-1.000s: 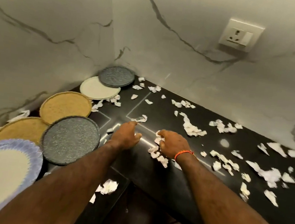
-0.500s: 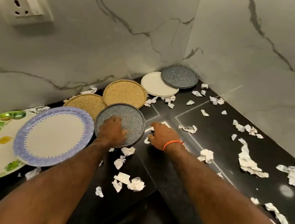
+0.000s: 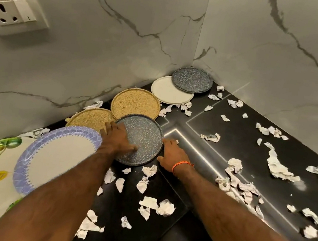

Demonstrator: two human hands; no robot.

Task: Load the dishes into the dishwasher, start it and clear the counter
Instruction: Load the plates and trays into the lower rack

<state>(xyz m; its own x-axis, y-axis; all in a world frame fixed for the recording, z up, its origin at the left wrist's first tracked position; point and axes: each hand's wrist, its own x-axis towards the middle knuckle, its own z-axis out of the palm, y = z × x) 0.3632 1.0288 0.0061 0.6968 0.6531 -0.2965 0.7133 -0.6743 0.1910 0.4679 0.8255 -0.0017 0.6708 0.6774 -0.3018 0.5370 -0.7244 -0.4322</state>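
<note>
Both hands are meeting the round, dark grey speckled plate (image 3: 143, 136) at frame centre.
Left hand (image 3: 117, 138) is lying flat on its matte, grainy face — right hand (image 3: 171, 154), fingers straight, is touching its rim.

A single wide-angle head view is given, aimed forward and steeply down into the counter (image 3: 232, 143) corner from close above; the wall socket (image 3: 10, 12) is seen up-left of that corner.

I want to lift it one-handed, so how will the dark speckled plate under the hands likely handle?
The dark speckled plate looks rigid and glazed, so probably stiff, somewhat slippery and breakable if dropped. It lies flat on the counter, overlapping a tan plate, so it should slide rather than roll. The left hand rests on it; the right hand touches its rim.
</note>
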